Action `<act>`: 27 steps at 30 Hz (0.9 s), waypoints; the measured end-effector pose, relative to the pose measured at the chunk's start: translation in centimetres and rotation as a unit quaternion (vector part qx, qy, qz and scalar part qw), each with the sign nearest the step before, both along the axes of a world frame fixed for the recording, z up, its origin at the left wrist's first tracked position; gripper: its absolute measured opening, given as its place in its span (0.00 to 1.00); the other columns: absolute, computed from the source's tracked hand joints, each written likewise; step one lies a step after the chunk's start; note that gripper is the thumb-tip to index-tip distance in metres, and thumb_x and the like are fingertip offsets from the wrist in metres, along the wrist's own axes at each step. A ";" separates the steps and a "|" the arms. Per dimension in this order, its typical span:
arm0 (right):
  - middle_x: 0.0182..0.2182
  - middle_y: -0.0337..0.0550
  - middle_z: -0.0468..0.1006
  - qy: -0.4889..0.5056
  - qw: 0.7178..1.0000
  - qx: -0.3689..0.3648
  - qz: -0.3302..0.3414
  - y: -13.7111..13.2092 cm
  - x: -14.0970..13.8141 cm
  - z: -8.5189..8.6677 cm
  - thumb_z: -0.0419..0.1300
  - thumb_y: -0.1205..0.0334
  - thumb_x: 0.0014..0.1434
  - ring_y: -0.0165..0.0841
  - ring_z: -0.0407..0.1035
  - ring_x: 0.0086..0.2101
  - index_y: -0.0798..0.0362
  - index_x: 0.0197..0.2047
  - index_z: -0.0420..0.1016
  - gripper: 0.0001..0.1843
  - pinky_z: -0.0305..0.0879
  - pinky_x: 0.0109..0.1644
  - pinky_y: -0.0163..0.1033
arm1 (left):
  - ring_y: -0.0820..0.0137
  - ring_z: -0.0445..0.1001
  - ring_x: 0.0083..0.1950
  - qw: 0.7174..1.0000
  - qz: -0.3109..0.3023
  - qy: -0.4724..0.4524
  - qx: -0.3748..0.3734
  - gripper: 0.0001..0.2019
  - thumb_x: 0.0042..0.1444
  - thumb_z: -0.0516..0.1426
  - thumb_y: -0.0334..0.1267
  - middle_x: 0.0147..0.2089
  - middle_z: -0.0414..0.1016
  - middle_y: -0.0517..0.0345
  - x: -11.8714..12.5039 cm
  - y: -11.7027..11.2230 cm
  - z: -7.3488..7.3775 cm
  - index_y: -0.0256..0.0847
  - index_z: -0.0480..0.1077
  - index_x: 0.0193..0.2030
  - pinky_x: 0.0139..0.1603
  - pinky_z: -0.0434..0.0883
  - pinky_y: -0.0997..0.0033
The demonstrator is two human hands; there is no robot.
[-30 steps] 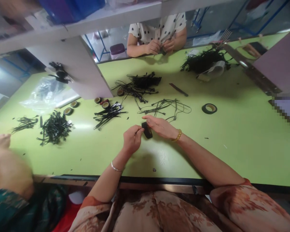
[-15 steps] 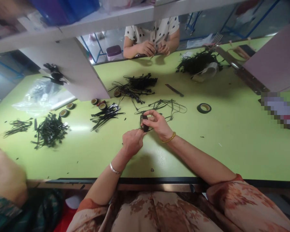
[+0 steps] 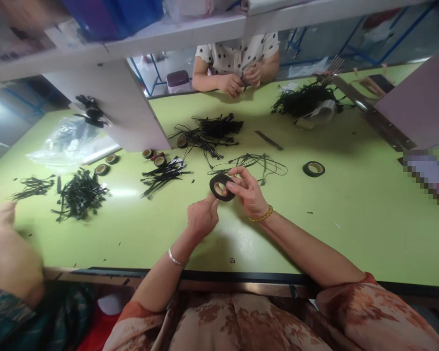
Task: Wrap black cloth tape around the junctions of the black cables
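My right hand [image 3: 251, 194] holds a roll of black tape [image 3: 213, 182] between thumb and fingers, its round side with the pale core turned toward me. Just left of it and slightly lower, my left hand [image 3: 202, 217] is closed, with its fingertips right by the roll's lower edge. Whatever it pinches is hidden or too small to make out. Beyond the roll, thin black cables [image 3: 270, 163] lie loosely looped on the green table [image 3: 278, 253].
Bundles of black cables [image 3: 164, 176] and a cable heap [image 3: 80, 197] lie leftward. Another tape roll [image 3: 313, 169] rests at right. A dark flat strip [image 3: 269, 140] lies farther back. A co-worker's hands [image 3: 237, 84] work opposite; another person's arm [image 3: 10, 248] is at left.
The tape roll has turned from edge-on to show its open core. My left hand has drawn slightly down from it. The whole view has shifted slightly.
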State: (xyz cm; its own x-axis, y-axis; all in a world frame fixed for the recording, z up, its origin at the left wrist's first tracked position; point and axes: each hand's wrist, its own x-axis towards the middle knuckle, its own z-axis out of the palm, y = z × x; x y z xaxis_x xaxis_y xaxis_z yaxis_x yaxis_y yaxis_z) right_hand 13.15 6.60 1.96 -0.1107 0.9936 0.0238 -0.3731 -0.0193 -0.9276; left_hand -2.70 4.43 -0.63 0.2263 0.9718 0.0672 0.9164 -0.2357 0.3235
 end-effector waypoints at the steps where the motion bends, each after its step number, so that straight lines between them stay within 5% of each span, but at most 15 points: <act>1: 0.23 0.32 0.72 -0.002 1.000 0.001 0.000 0.0 0.0 -0.1 0.71 0.45 0.47 0.33 0.68 0.25 0.46 0.41 0.62 0.27 0.66 0.35 0.42 | 0.66 0.74 0.28 1.000 0.007 -0.007 -0.003 0.13 0.67 0.46 0.41 0.29 0.79 0.53 -0.1 0.1 0.0 0.42 0.71 0.42 0.30 0.55 0.70; 8: 0.22 0.33 0.68 -0.040 0.998 0.034 0.023 0.1 0.5 -0.8 0.69 0.46 0.51 0.31 0.65 0.25 0.49 0.36 0.65 0.21 0.61 0.33 0.39 | 0.69 0.67 0.26 0.976 0.065 -0.204 -0.031 0.10 0.65 0.47 0.39 0.24 0.69 0.60 -0.7 0.6 0.2 0.43 0.64 0.33 0.30 0.58 0.71; 14: 0.23 0.35 0.68 -0.182 0.979 0.090 0.025 0.2 0.4 -1.2 0.65 0.45 0.54 0.30 0.62 0.25 0.50 0.33 0.66 0.19 0.58 0.32 0.38 | 0.76 0.53 0.23 0.851 0.059 -0.515 -0.088 0.16 0.63 0.52 0.51 0.21 0.55 0.66 -1.0 1.1 -0.3 0.42 0.60 0.29 0.26 0.55 0.75; 18: 0.22 0.33 0.69 -0.178 0.980 0.077 0.048 0.4 0.1 -1.6 0.65 0.45 0.55 0.31 0.65 0.25 0.50 0.40 0.66 0.20 0.62 0.34 0.39 | 0.78 0.47 0.22 0.788 0.037 -0.599 -0.136 0.17 0.61 0.54 0.52 0.20 0.50 0.68 -1.3 1.2 -0.5 0.41 0.61 0.29 0.23 0.48 0.75; 21: 0.23 0.34 0.70 -0.153 0.982 0.075 0.082 0.6 0.2 -1.4 0.63 0.44 0.57 0.31 0.67 0.25 0.51 0.44 0.66 0.21 0.65 0.34 0.40 | 0.78 0.49 0.23 0.818 0.015 -0.567 -0.097 0.18 0.60 0.55 0.52 0.21 0.52 0.67 -1.6 1.1 -0.2 0.40 0.61 0.28 0.25 0.50 0.75; 27: 0.25 0.38 0.72 -0.255 0.953 0.133 0.099 1.0 1.0 -0.6 0.61 0.48 0.59 0.30 0.67 0.26 0.52 0.33 0.68 0.16 0.63 0.34 0.37 | 0.77 0.53 0.24 0.907 -0.041 -0.416 -0.056 0.17 0.62 0.52 0.50 0.21 0.56 0.67 -1.7 0.8 0.3 0.40 0.63 0.29 0.27 0.54 0.74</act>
State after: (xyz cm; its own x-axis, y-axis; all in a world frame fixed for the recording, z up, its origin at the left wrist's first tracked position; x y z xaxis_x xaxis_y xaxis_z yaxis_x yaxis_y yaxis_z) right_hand 14.10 7.65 1.40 -0.3606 0.9181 0.1648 0.1138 0.2186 -0.9692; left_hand -4.41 5.26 -0.35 0.2137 0.9655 0.1491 0.3246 -0.2141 0.9213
